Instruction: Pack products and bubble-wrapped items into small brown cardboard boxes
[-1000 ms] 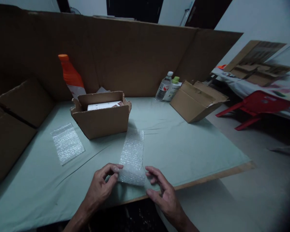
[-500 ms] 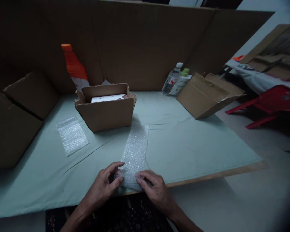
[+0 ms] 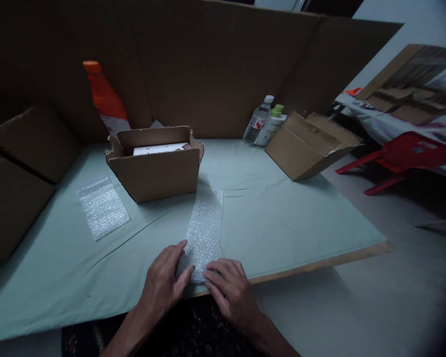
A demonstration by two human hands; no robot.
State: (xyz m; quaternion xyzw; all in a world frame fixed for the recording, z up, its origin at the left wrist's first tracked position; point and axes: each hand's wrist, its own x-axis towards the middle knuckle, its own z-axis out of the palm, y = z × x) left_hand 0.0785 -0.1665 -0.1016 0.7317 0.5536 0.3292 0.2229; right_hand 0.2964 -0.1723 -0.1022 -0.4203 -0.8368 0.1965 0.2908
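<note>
A long strip of bubble wrap (image 3: 206, 225) lies on the pale green table cloth (image 3: 282, 213), running from an open carton (image 3: 156, 173) toward the near edge. My left hand (image 3: 166, 282) lies flat, fingers stretched, on the left side of the strip's near end. My right hand (image 3: 228, 290) rests beside it, fingers lying over the same end, which looks folded or bunched beneath them. Both hands press down rather than pinch. A white box (image 3: 159, 148) sits inside the carton.
A second bubble wrap sheet (image 3: 102, 207) lies at the left. An orange bottle (image 3: 105, 99) stands behind the carton. Two small bottles (image 3: 258, 121) and a tipped carton (image 3: 308, 144) sit at the back right. A cardboard wall (image 3: 215, 69) encloses the back; a red chair (image 3: 405, 153) lies off the table.
My hands went from pinching the lifted near end of the strip to lying flat on it, closer together. The camera tilted down and shifted slightly.
</note>
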